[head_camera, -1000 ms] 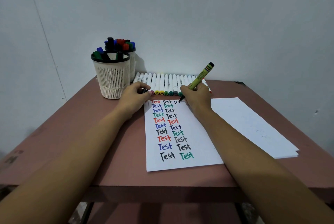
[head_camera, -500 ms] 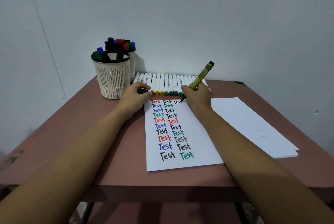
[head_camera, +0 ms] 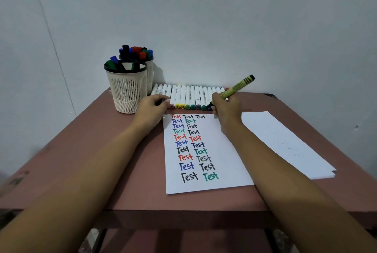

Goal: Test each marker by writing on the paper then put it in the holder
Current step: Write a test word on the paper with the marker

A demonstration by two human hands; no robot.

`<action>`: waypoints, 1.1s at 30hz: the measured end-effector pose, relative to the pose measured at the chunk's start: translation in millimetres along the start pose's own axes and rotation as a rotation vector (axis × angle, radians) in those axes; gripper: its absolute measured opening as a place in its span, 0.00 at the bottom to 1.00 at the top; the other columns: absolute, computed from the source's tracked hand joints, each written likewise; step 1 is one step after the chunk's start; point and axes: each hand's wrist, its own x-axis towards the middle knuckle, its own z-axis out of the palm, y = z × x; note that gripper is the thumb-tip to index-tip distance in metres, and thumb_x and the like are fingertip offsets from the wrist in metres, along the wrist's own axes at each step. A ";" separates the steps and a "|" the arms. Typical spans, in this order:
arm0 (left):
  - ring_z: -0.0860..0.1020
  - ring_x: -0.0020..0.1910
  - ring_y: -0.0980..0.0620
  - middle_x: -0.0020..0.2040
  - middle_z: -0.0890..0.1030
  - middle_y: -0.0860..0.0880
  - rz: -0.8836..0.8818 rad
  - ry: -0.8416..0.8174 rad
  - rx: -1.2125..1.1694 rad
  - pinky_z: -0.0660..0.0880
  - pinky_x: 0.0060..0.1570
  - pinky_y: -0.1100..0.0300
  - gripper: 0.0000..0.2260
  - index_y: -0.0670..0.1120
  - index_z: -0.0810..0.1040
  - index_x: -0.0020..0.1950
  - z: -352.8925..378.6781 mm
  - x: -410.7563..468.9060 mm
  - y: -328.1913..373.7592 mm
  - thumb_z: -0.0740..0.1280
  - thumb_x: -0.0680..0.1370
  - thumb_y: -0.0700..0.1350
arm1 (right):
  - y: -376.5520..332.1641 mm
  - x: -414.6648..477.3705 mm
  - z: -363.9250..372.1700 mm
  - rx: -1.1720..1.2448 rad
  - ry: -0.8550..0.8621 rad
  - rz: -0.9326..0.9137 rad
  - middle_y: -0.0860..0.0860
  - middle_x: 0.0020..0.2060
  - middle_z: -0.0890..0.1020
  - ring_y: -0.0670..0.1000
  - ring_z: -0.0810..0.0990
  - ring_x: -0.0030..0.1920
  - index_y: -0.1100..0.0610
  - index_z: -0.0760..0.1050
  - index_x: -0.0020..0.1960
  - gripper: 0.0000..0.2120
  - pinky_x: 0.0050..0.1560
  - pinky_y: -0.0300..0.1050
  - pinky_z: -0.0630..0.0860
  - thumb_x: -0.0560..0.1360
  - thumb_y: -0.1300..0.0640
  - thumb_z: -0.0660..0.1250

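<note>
Marker [head_camera: 234, 88] first: a yellow-green barrel with a black end, gripped in the right hand [head_camera: 225, 110] like a pen. It slants up and to the right, and its dark tip points down-left, just past the top edge of the paper [head_camera: 228, 150], in front of the coloured ends of a row of white markers [head_camera: 189, 94]. Whether the tip touches anything cannot be told.

The right hand rests at the sheet's top right corner. The sheet carries columns of the word "Test" in red, blue, green and black, with three across the top line.

The left hand [head_camera: 152, 108] lies at the sheet's top left corner, apart from the right. Its fingers are curled round a small dark piece [head_camera: 163, 100] (too small to name).

Just left of that hand stands the holder [head_camera: 127, 89], a cream mesh cup with a black rim and a few capped markers inside. A second holder [head_camera: 150, 69], fuller, stands right behind it by the wall.

A stack of blank paper [head_camera: 285, 140] lies to the right on the reddish-brown table [head_camera: 102, 161].
</note>
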 end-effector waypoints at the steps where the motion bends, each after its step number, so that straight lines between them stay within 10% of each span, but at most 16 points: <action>1: 0.76 0.30 0.61 0.36 0.78 0.52 0.015 0.005 -0.001 0.73 0.35 0.68 0.06 0.42 0.77 0.53 0.0 0.0 0.5 0.62 0.79 0.39 | -2.3 0.9 -1.0 0.042 0.000 0.017 0.50 0.31 0.74 0.46 0.72 0.30 0.55 0.69 0.40 0.07 0.31 0.41 0.70 0.74 0.63 0.65; 9: 0.69 0.57 0.62 0.59 0.75 0.52 0.154 0.025 0.159 0.64 0.53 0.70 0.14 0.42 0.75 0.65 -1.5 -2.0 12.7 0.58 0.81 0.42 | -31.4 -6.8 -1.0 0.248 -0.148 0.042 0.52 0.34 0.75 0.48 0.74 0.33 0.58 0.72 0.42 0.06 0.34 0.37 0.76 0.76 0.66 0.65; 14: 0.71 0.37 0.62 0.42 0.72 0.55 0.042 -0.145 -0.078 0.71 0.50 0.60 0.17 0.45 0.71 0.68 5.6 -9.1 23.8 0.54 0.81 0.38 | -47.9 -21.5 7.9 0.236 -0.292 0.072 0.53 0.34 0.76 0.49 0.75 0.32 0.60 0.72 0.41 0.07 0.32 0.37 0.77 0.78 0.64 0.63; 33: 0.78 0.40 0.55 0.42 0.80 0.49 -0.002 -0.308 -0.229 0.73 0.39 0.68 0.06 0.46 0.76 0.48 13.1 -18.9 26.9 0.68 0.75 0.36 | -20.8 -35.1 -11.7 0.199 -0.273 -0.002 0.54 0.33 0.79 0.44 0.79 0.30 0.62 0.75 0.42 0.06 0.34 0.36 0.78 0.77 0.62 0.65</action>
